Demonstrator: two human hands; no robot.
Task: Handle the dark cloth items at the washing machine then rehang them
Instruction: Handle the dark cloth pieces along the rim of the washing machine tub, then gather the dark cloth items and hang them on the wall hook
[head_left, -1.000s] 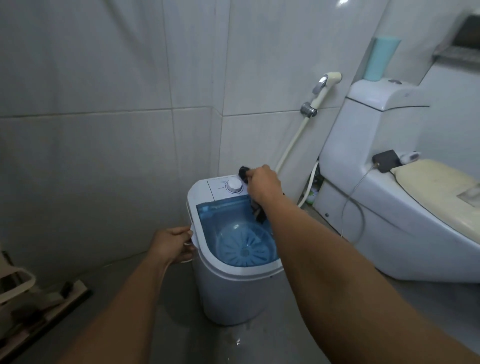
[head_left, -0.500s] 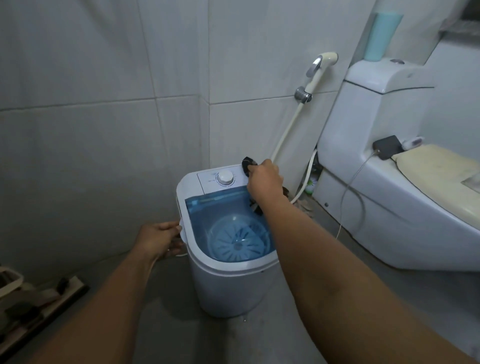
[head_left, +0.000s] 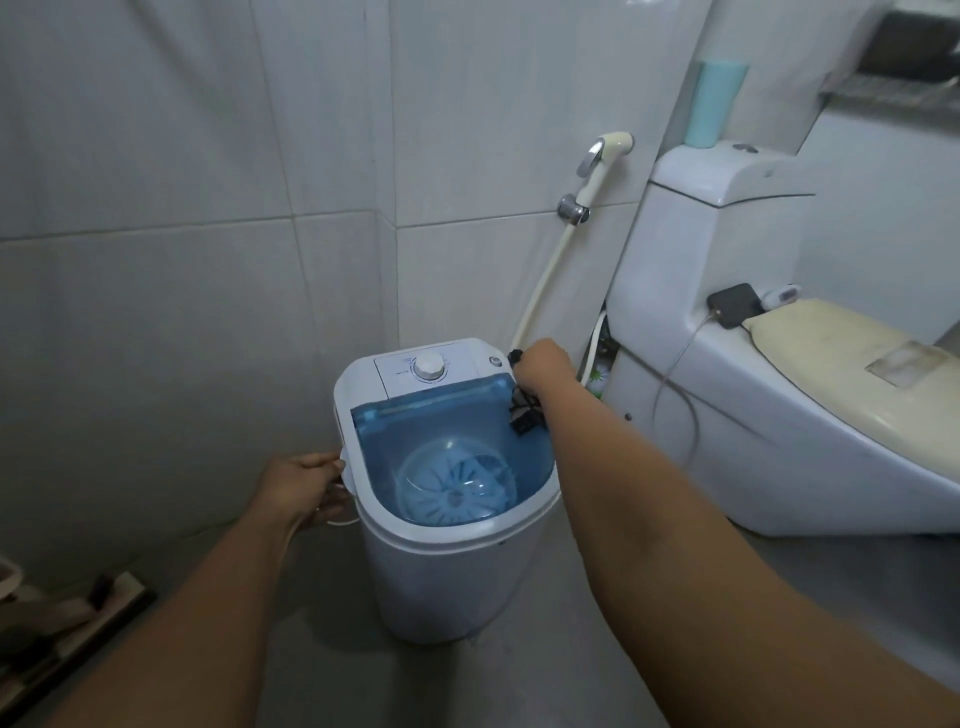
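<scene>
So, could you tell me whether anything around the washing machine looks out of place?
Yes: a small black box with a trailing cable sits on the toilet, an odd spot near water. The washing machine itself stands upright, its tub looking empty.

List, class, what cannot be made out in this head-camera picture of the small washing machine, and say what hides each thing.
Head view:
- Dark cloth: mostly hidden by the right hand and wrist; its shape and count are unclear.
- Left hand fingertips: behind the washing machine side, so its grip is unclear.
- Dial markings: too small to read.
- Objects at the lower left: dark, cut by the edge.
</scene>
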